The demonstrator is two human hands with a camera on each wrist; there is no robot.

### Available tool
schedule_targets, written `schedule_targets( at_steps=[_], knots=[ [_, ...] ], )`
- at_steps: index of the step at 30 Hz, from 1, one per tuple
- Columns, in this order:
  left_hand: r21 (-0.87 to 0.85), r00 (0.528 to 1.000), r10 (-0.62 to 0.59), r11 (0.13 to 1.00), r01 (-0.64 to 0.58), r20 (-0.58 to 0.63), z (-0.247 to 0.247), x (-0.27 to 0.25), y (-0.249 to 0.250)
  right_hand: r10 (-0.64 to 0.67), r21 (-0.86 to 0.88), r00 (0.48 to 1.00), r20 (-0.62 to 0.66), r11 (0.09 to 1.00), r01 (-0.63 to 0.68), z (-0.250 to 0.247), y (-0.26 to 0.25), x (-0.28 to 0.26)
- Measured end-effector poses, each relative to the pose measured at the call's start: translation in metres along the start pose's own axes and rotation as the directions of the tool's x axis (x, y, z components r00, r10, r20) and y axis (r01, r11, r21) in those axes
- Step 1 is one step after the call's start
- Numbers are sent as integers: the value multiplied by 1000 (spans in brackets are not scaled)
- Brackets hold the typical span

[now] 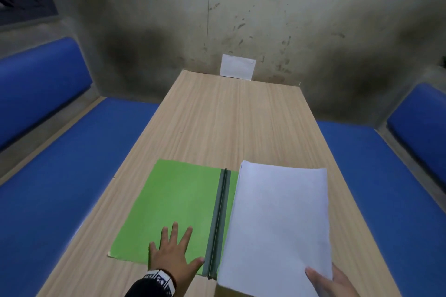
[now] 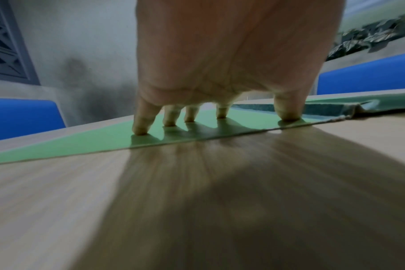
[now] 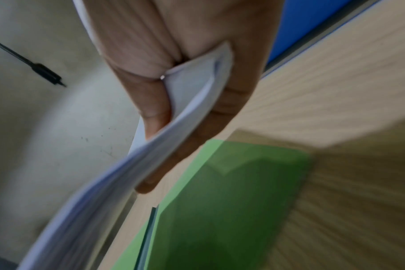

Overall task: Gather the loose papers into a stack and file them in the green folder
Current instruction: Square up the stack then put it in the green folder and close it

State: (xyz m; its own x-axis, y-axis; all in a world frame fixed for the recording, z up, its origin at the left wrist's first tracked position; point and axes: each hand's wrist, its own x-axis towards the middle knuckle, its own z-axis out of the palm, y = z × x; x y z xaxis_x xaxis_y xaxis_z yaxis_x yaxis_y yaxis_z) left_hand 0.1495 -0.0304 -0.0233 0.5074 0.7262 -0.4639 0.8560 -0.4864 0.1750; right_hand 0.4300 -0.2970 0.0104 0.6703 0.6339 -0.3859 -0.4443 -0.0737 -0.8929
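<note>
The green folder (image 1: 173, 202) lies open on the surface (image 1: 231, 123); left hand (image 1: 172, 252) presses its left cover, fingers (image 2: 140, 124) spread. Right hand (image 1: 334, 281) pinches the paper stack (image 1: 280, 222) above the right cover.

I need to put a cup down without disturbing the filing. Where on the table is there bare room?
Bare wood runs from the green folder and paper stack to the far edge by the white card. A narrow strip lies left of the folder. The near end is crowded: left hand, right hand.
</note>
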Motion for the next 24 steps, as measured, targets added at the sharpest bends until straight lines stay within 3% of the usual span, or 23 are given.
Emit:
schedule_targets(
  at_steps=[2, 3, 6, 8, 14, 19, 24],
  knots=[
    [4, 1000, -16, 1000, 16, 15, 13, -30, -9, 249, -123, 959, 134, 965, -233, 41, 18, -10],
    [11, 999, -25, 1000, 24, 22, 18, -42, -13, 265, -166, 955, 131, 956, -242, 46, 20, -12],
    [42, 998, -37, 999, 35, 49, 32, -72, -22, 229, -203, 971, 71, 956, -211, 55, 43, -13],
    [45, 995, -53, 998, 49, 82, 38, -85, -26, 295, -286, 954, 46, 919, -271, 50, 57, -13],
    [38, 990, -79, 996, 75, 116, 42, -104, -28, 316, -411, 948, -20, 862, -296, 39, 78, -11],
    [34, 993, -76, 997, 73, 89, 45, -105, -30, 367, -452, 929, -38, 823, -344, 51, 68, -21],
    [-184, 994, -106, 978, 98, -38, 32, -96, -47, 320, -531, 940, -115, 780, -330, 51, 73, -22]
  ],
)
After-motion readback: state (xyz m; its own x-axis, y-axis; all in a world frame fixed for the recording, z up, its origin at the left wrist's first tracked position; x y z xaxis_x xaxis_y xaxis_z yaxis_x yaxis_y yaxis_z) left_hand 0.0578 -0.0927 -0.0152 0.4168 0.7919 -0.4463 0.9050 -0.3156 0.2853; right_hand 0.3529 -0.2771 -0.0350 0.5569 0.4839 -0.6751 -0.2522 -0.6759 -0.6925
